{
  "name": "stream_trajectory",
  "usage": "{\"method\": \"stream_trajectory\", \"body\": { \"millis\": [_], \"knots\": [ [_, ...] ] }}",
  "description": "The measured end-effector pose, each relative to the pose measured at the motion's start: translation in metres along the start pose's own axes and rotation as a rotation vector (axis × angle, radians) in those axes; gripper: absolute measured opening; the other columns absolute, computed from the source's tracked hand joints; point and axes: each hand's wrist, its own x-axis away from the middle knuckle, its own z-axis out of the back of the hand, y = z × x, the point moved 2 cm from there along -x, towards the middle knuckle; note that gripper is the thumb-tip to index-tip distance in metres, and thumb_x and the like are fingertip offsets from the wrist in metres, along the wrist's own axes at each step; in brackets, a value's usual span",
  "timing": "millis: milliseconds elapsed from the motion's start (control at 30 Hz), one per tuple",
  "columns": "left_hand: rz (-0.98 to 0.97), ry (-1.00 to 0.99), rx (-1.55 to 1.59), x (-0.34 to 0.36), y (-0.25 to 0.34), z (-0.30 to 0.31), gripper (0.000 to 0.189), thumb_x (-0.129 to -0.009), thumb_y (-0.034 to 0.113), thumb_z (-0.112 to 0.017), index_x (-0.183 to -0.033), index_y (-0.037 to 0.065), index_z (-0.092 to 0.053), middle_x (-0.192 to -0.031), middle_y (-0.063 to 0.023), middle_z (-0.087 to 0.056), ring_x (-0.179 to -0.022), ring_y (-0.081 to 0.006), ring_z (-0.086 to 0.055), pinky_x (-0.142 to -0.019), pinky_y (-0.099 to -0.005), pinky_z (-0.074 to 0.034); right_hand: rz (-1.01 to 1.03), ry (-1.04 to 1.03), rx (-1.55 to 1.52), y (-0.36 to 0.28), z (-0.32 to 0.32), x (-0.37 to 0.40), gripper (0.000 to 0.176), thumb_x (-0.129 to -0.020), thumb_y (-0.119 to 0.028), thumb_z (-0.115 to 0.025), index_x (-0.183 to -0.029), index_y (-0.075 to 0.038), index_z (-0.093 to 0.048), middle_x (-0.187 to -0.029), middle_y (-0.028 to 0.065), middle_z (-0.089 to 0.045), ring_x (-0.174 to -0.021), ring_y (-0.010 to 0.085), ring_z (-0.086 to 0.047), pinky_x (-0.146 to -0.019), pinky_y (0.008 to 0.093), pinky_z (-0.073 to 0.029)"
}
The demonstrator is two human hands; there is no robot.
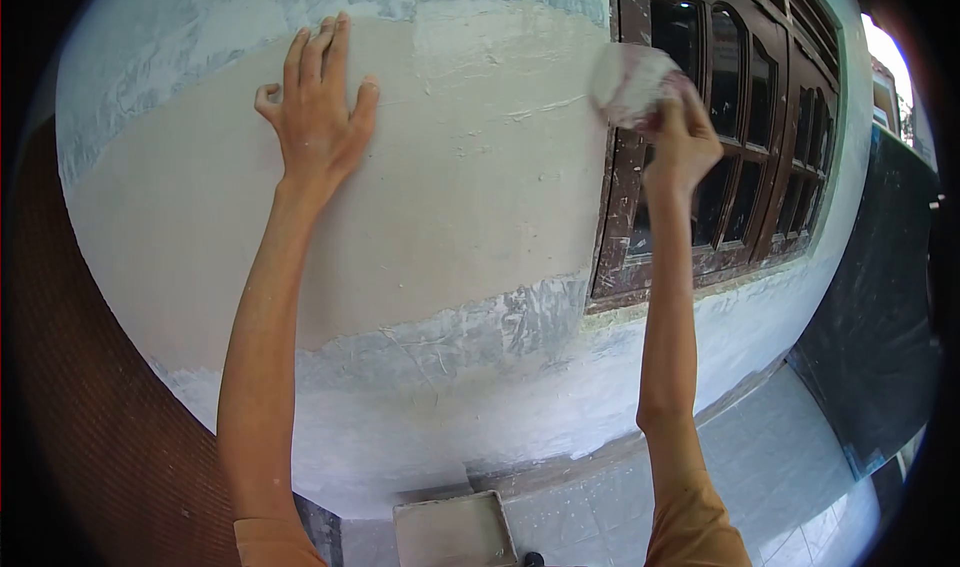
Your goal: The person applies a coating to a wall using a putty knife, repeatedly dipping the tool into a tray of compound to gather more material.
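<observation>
My left hand [318,127] lies against the wall [480,197] with its fingers stretched out and holds nothing. The wall around it wears a smooth beige coat, with patchy grey-white areas above and below. At the upper right, my right hand [683,152] grips a round, flat piece [640,85], smeared white with dark reddish patches. Motion blurs this piece, and I cannot tell its exact kind. It overlaps the left edge of the brown window frame [622,182] in this view. A few raised ridges of coating run across the wall between my hands.
Brown shutters with dark glass panes [728,77] fill the upper right. Below, a shallow square tray [455,532] sits on the tiled floor [590,502]. A black panel [865,307] stands at the right, and a brown ribbed surface [110,397] borders the left.
</observation>
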Motion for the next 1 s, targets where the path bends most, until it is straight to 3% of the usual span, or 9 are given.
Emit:
{"method": "stream_trajectory", "body": {
  "millis": [200, 233, 367, 433, 500, 700, 733, 900, 1000],
  "knots": [
    [-0.004, -0.02, -0.028, 0.001, 0.001, 0.0, 0.066, -0.088, 0.031, -0.051, -0.151, 0.021, -0.031, -0.149, -0.0007, -0.038, -0.14, -0.0203, -0.028, -0.101, -0.0524, -0.019, 0.046, -0.306, 0.101, 0.007, -0.073, 0.02, 0.033, -0.084, -0.007, -0.066, -0.115, 0.003, -0.067, -0.085, 0.0087, -0.071, -0.07, 0.0096, -0.061, -0.066, 0.0253, -0.051],
    [0.002, -0.019, -0.042, 0.001, 0.001, 0.001, 0.066, -0.087, 0.032, -0.051, -0.15, 0.02, -0.033, -0.149, -0.0008, -0.038, -0.14, -0.0202, -0.029, -0.099, -0.0537, -0.021, -0.125, -0.339, -0.089, -0.005, -0.089, 0.033, 0.033, -0.083, -0.008, -0.068, -0.114, 0.002, -0.068, -0.086, 0.011, -0.071, -0.071, 0.012, -0.063, -0.071, 0.0283, -0.052],
    [0.007, 0.003, -0.041, 0.0, 0.001, 0.0, 0.066, -0.087, 0.033, -0.052, -0.149, 0.018, -0.035, -0.148, -0.0001, -0.039, -0.139, -0.0197, -0.03, -0.098, -0.0551, -0.023, 0.212, -0.2, 0.202, 0.028, -0.061, -0.028, 0.03, -0.086, 0.0, -0.065, -0.115, 0.002, -0.066, -0.089, 0.008, -0.069, -0.068, 0.0119, -0.065, -0.059, 0.0265, -0.058],
    [0.008, -0.002, -0.024, 0.001, 0.003, -0.001, 0.066, -0.088, 0.032, -0.051, -0.15, 0.019, -0.033, -0.149, -0.0009, -0.038, -0.14, -0.02, -0.029, -0.1, -0.0542, -0.021, 0.01, -0.021, -0.047, 0.007, -0.035, -0.041, 0.029, -0.086, 0.001, -0.062, -0.114, 0.005, -0.065, -0.095, 0.0181, -0.07, -0.075, 0.0173, -0.069, -0.064, 0.0277, -0.059],
    [0.018, 0.005, -0.004, 0.0, 0.002, -0.001, 0.065, -0.089, 0.031, -0.05, -0.15, 0.021, -0.032, -0.15, -0.0017, -0.037, -0.14, -0.0204, -0.028, -0.101, -0.0533, -0.018, 0.043, -0.004, -0.138, -0.009, -0.027, -0.041, 0.024, -0.089, -0.002, -0.063, -0.112, 0.0, -0.067, -0.092, 0.0104, -0.07, -0.072, 0.0147, -0.069, -0.057, 0.0259, -0.059],
    [0.005, -0.035, -0.018, 0.001, 0.004, 0.003, 0.066, -0.088, 0.032, -0.05, -0.151, 0.019, -0.031, -0.15, -0.0014, -0.036, -0.141, -0.0203, -0.027, -0.102, -0.0535, -0.019, 0.029, -0.37, 0.044, 0.006, -0.076, 0.004, 0.032, -0.087, -0.005, -0.067, -0.118, 0.001, -0.065, -0.088, 0.0056, -0.068, -0.07, 0.008, -0.061, -0.062, 0.027, -0.057],
    [0.02, -0.039, -0.036, 0.001, 0.004, 0.001, 0.066, -0.088, 0.032, -0.05, -0.15, 0.019, -0.031, -0.15, -0.0008, -0.036, -0.141, -0.0202, -0.027, -0.101, -0.0535, -0.019, 0.108, -0.316, 0.284, 0.014, -0.062, -0.012, 0.034, -0.083, -0.01, -0.07, -0.115, -0.001, -0.068, -0.083, 0.0073, -0.07, -0.074, 0.0099, -0.061, -0.07, 0.0245, -0.05],
    [0.022, -0.003, -0.03, -0.001, 0.002, -0.002, 0.067, -0.086, 0.031, -0.052, -0.149, 0.019, -0.034, -0.149, -0.0007, -0.039, -0.14, -0.0193, -0.028, -0.099, -0.054, -0.022, 0.022, 0.008, -0.054, -0.008, -0.009, -0.041, 0.03, -0.09, 0.0, -0.059, -0.119, 0.004, -0.063, -0.095, 0.011, -0.07, -0.073, 0.0138, -0.067, -0.064, 0.0281, -0.059],
    [0.024, 0.01, -0.025, -0.001, 0.003, -0.001, 0.066, -0.086, 0.032, -0.051, -0.149, 0.02, -0.034, -0.149, -0.0006, -0.039, -0.14, -0.0192, -0.028, -0.099, -0.0542, -0.022, -0.015, -0.231, -0.11, 0.002, -0.038, -0.012, 0.031, -0.087, -0.002, -0.063, -0.118, 0.002, -0.064, -0.09, 0.0096, -0.07, -0.077, 0.0128, -0.065, -0.065, 0.0278, -0.056]
  ]
}}
